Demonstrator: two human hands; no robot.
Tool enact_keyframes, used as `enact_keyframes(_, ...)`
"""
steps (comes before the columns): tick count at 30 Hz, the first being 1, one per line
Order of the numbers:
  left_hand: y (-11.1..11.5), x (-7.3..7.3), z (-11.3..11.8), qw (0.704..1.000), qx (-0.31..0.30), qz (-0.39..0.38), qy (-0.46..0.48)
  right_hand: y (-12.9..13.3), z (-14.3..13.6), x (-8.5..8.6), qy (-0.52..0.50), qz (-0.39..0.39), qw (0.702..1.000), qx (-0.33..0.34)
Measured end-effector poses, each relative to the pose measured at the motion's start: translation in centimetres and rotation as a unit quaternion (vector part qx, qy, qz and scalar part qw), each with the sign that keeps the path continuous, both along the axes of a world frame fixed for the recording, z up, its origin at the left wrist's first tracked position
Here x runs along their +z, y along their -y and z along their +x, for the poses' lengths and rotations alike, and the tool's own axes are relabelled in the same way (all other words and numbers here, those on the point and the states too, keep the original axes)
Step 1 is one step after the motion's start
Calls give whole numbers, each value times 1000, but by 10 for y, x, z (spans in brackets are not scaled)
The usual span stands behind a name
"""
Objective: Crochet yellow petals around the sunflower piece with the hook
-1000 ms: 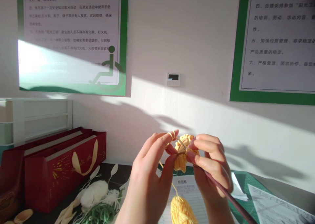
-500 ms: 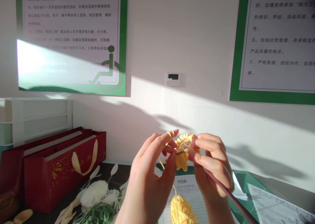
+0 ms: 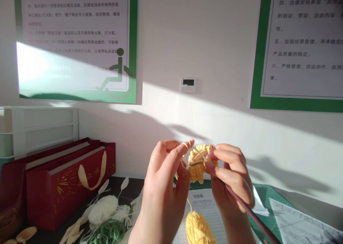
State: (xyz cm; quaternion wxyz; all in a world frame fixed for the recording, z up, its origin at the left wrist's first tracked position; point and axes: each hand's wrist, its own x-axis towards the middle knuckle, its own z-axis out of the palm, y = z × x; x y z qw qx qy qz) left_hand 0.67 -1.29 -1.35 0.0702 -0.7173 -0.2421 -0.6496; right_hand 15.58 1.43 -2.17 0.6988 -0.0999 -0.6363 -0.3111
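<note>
A small yellow crocheted piece is held up between both hands. My left hand is closed at its left edge, with yellow yarn looped around the raised index finger. My right hand pinches the piece's right side together with a crochet hook, whose dark handle slants down to the right. The hook's thin metal shaft crosses in front of the piece; its tip is too small to make out. Below, a ball of yellow yarn rests on a printed sheet, a strand rising from it toward my left hand.
Red gift bags stand at the left before white drawers. White yarn and green yarn lie near them. A green cutting mat and a drawing sheet are at the right. Behind is a wall with posters.
My left hand's fingers have shifted slightly left and away from the piece's front, showing more of it. The other left fingers are more bent and raised. My right hand has barely moved.
</note>
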Motion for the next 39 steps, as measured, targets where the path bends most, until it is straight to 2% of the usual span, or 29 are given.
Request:
enact_keyframes(3,0,2,-2,1000,-10,9,2,1,-2,1,-11,8,1000,2)
enact_keyframes(8,1,5,-4,998,35,27,-38,0,-2,1,-20,6,1000,-3)
enact_keyframes(15,0,6,-10,998,-51,-24,-17,-4,0,-3,-6,0,1000,12)
enact_keyframes(20,-1,7,-12,998,-30,-47,-13,-3,1,-2,4,3,1000,7)
enact_keyframes(26,-7,1,-11,993,-99,-56,13,-3,3,-4,5,-14,1000,16)
enact_keyframes(39,-6,-2,-9,990,-112,-77,23,-2,0,-1,9,2,1000,21)
